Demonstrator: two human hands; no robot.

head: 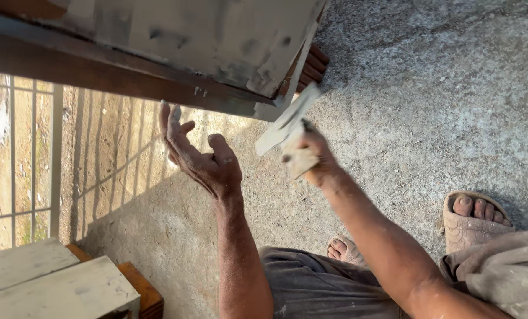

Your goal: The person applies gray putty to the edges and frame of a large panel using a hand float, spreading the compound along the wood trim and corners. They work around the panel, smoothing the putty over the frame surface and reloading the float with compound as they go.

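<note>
My right hand (pixel 312 158) is closed around a flat putty scraper (pixel 287 121), its pale blade pointing up towards the lower corner of a grey, putty-smeared wooden panel (pixel 205 35). My left hand (pixel 199 155) is open beside it, palm up, fingers spread and dusty, holding nothing, just under the panel's dark brown wooden edge (pixel 98 74). Both forearms reach up from the bottom of the view. Fingers of another hand (pixel 312 66) show behind the panel's right corner.
Rough grey concrete floor (pixel 441 88) lies below. My sandalled feet (pixel 473 218) stand at the lower right. A metal railing (pixel 16 147) runs along the left. Pale painted wooden boards (pixel 57 283) sit at the bottom left.
</note>
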